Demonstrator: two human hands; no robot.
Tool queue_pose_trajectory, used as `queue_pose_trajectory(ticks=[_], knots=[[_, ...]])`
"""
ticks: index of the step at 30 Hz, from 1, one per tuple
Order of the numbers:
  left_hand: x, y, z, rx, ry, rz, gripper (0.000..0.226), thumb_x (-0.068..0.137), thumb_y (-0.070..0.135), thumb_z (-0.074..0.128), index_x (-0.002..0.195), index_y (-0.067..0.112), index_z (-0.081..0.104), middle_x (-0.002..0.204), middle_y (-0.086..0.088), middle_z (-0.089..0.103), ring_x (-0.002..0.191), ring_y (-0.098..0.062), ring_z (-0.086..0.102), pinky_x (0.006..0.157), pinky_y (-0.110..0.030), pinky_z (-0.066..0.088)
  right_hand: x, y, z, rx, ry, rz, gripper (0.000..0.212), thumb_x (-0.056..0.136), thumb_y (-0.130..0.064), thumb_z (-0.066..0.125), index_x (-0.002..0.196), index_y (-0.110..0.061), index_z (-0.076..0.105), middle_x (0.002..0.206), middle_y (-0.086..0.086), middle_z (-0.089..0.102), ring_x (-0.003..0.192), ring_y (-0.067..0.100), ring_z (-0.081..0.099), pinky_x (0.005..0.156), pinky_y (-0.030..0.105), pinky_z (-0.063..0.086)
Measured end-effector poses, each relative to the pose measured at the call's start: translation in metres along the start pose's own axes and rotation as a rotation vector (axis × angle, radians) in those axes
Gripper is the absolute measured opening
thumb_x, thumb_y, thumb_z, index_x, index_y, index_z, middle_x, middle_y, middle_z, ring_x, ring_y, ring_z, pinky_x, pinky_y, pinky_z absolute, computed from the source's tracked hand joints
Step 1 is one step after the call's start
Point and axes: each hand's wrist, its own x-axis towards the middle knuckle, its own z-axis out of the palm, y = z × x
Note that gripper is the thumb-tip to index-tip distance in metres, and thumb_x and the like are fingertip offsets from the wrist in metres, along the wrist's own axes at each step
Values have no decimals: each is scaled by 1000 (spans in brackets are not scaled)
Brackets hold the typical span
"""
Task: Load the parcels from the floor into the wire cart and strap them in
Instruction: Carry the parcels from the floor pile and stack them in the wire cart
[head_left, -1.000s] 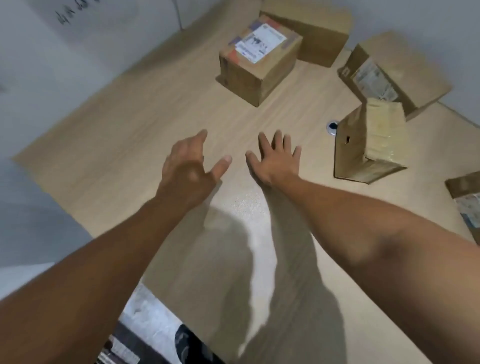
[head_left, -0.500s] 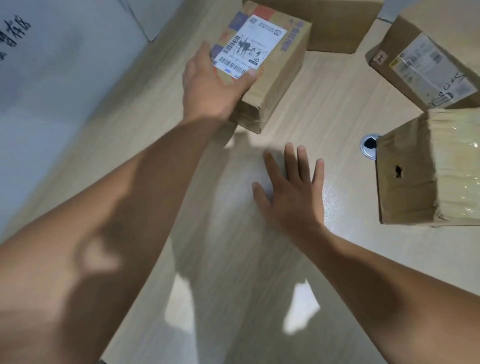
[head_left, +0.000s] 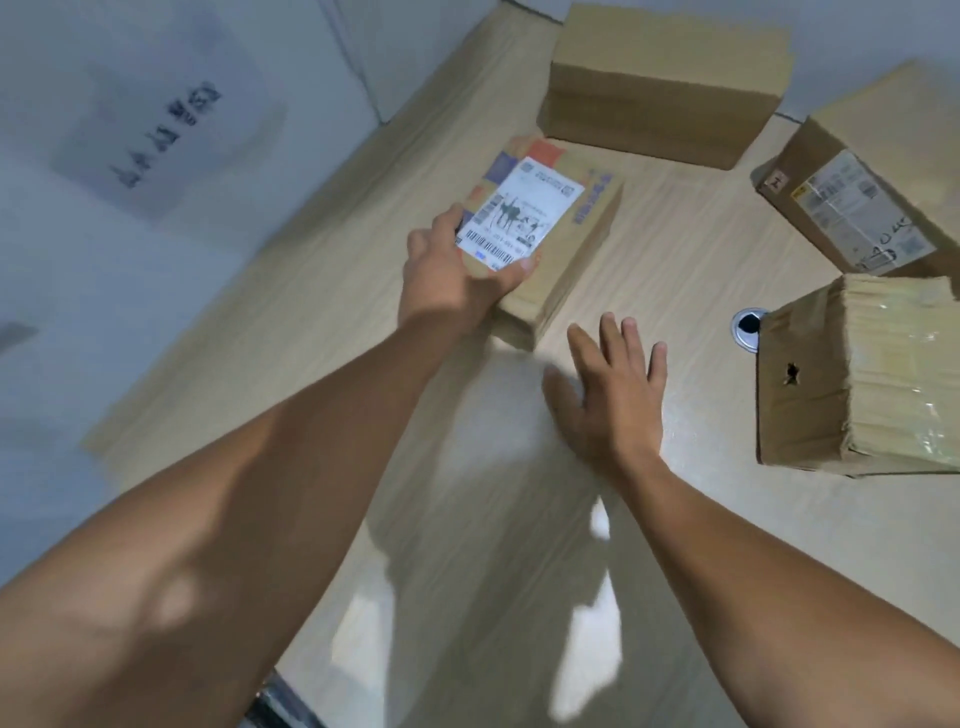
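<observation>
1. A labelled parcel (head_left: 566, 260) lies on the pale wooden floor (head_left: 467, 545), left of the middle and towards the far side. A white shipping label (head_left: 519, 218) is stuck on its top face.
2. The parcel's near left corner is gripped by the left hand (head_left: 447, 280): the thumb is laid on top at the label's near edge and the fingers are curled round the left side.
3. The right hand (head_left: 618, 400) is held flat with its fingers spread, low over the floor just near and right of the parcel. It grasps nothing, and the two hands are apart.
4. A plain box (head_left: 665, 93) stands just beyond the parcel's far end; whether the two touch cannot be told.
5. At the far right a second labelled box (head_left: 852, 197) lies at an angle, and nearer on the right stands a taped box (head_left: 883, 374), well apart from the right hand.
6. A round metal disc (head_left: 745, 332) is set in the floor just left of the taped box.
7. A grey wall (head_left: 130, 312) with a sheet of paper (head_left: 166, 124) on it bounds the left side.
8. Against the frame of half a second ago, the same left-hand grip is seen and the right hand is still spread. A full second ago both hands were free and short of the parcel.
</observation>
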Motion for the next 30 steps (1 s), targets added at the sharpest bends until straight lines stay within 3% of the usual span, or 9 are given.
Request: queue_pose_trajectory(ticks=[5,6,8,10,13,17,22,27,30], knots=[[-119,-57,-49,-11,121,-50,93,66,52,94,143,22,52,121,3,47,123,-21,50,107,-35,46,5,-12,-27,124,-236,136,65,102,-72,24,162,-48,16,175,2,2,160,21,-10,125,52,-12],[-143,-67,-59,-8,143,-50,92,66,50,95,141,17,54,118,4,49,121,-24,51,106,-37,48,3,-26,-35,245,-288,157,66,102,-72,28,162,-47,17,175,2,6,161,22,-6,126,49,-7],[-184,-84,-74,-15,139,-114,94,63,54,96,139,15,55,122,0,56,119,-25,56,104,-40,50,-15,-68,-43,772,-414,205,67,101,-66,44,160,-36,32,165,4,36,156,24,27,125,40,17],[-220,-96,-87,-49,171,-206,98,63,53,95,142,16,50,128,-3,52,122,-23,54,109,-41,47,-62,-125,-32,1153,-421,273,61,97,-46,65,149,-25,42,142,6,61,133,23,59,114,44,46],[-286,-129,-117,-124,310,-338,95,73,43,92,148,11,44,128,-2,46,122,-24,55,109,-48,46,-137,-193,-6,1373,-435,349,82,86,-30,76,155,-27,32,145,9,58,131,30,60,111,56,48],[-391,-195,-181,-272,442,-468,65,79,64,77,129,24,61,118,1,47,104,7,56,96,-42,57,-206,-273,31,1275,-643,210,85,81,-30,79,154,-33,36,153,10,47,130,29,61,108,57,51],[-520,-260,-241,-581,718,-596,61,71,63,83,116,36,53,120,7,65,108,-8,69,90,-40,61,-311,-375,69,1010,-934,-159,74,84,-28,78,150,-30,46,144,12,59,125,29,65,103,52,55],[-656,-324,-269,-865,1009,-727,59,77,56,83,127,49,53,125,17,71,113,-4,70,83,-24,60,-448,-450,114,737,-1110,-485,81,91,-35,77,159,-29,32,158,3,34,142,27,49,113,52,46],[-727,-354,-269,-983,1161,-777,58,77,58,85,128,44,60,124,15,73,114,-10,71,91,-37,60,-527,-482,143,640,-1175,-668,81,93,-39,75,160,-38,27,150,1,34,138,22,51,113,48,48]])
